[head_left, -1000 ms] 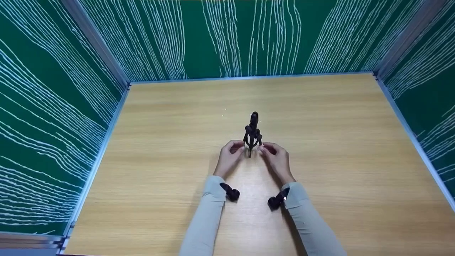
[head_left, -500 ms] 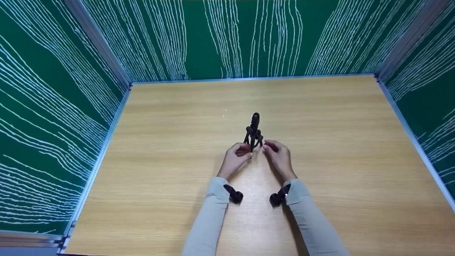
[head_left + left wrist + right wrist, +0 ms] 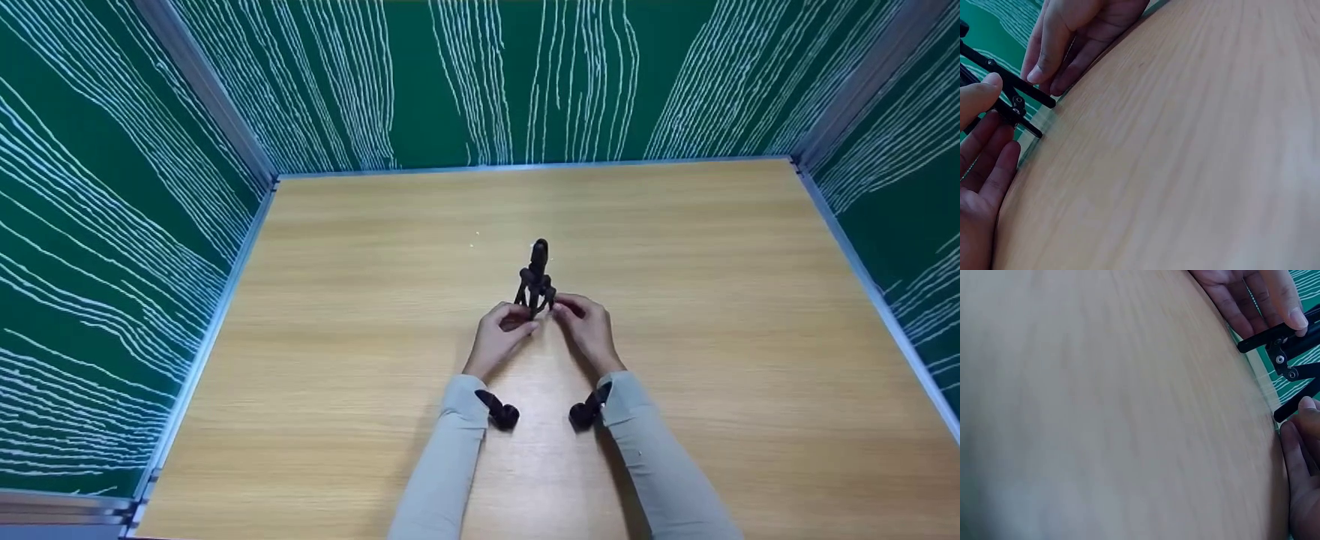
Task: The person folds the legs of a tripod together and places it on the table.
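Observation:
A small black tripod [image 3: 538,256] stands on the wooden table with its legs partly spread and its head pointing up and away. My left hand [image 3: 496,343] pinches the near leg between thumb and fingers. On the other side, my right hand [image 3: 589,331] holds the right leg near its foot. In the left wrist view two tripod legs [image 3: 1035,92] reach down to the tabletop, joined by a hinged brace. The right wrist view shows my left thumb [image 3: 1297,318] on one leg and my right thumb [image 3: 1307,404] on another. The third leg is mostly hidden there.
The wooden table [image 3: 360,285] spreads around the hands. Green panels [image 3: 409,90] with white wavy lines enclose its back and sides, set in metal frames. A small black camera [image 3: 504,416] hangs at the left wrist and another black camera [image 3: 582,416] at the right.
My left hand has shifted right, from the tripod's left leg to its near leg. My right hand stays by the right leg, and the tripod has hardly moved.

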A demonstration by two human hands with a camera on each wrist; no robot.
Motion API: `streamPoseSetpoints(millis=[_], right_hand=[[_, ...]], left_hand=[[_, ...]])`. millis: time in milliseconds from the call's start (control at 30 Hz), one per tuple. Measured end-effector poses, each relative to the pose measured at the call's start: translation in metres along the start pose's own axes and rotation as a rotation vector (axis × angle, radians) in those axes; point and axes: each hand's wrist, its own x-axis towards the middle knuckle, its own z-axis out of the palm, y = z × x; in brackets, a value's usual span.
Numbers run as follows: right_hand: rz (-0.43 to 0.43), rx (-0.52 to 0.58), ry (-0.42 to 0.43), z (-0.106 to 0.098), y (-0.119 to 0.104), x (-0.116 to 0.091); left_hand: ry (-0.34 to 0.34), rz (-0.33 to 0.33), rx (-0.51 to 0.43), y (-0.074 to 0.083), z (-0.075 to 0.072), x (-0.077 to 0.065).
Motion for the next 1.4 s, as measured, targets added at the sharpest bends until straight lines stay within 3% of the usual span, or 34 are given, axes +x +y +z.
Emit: streamPoseSetpoints(millis=[100, 333, 800, 1067, 1233, 1400], right_hand=[[0.005, 0.006, -0.002, 0.001, 0.0, 0.0], [0.011, -0.006, 0.021, 0.004, -0.002, -0.001], [-0.038, -0.036, 0.103, 0.011, 0.0, -0.006], [-0.043, -0.031, 0.112, 0.01, 0.001, -0.009], [-0.053, -0.048, 0.121, 0.011, 0.003, -0.01], [-0.067, -0.05, 0.124, 0.011, 0.003, -0.012]], left_hand=[[0.002, 0.021, 0.006, 0.006, -0.001, -0.003], [0.039, 0.008, 0.046, -0.01, 0.0, 0.001], [0.062, 0.011, 0.061, -0.011, -0.003, 0.001], [0.053, 0.027, 0.044, 0.027, -0.005, -0.011], [0.045, 0.05, 0.026, 0.025, -0.007, -0.01], [0.05, 0.022, -0.001, 0.022, -0.007, -0.01]])
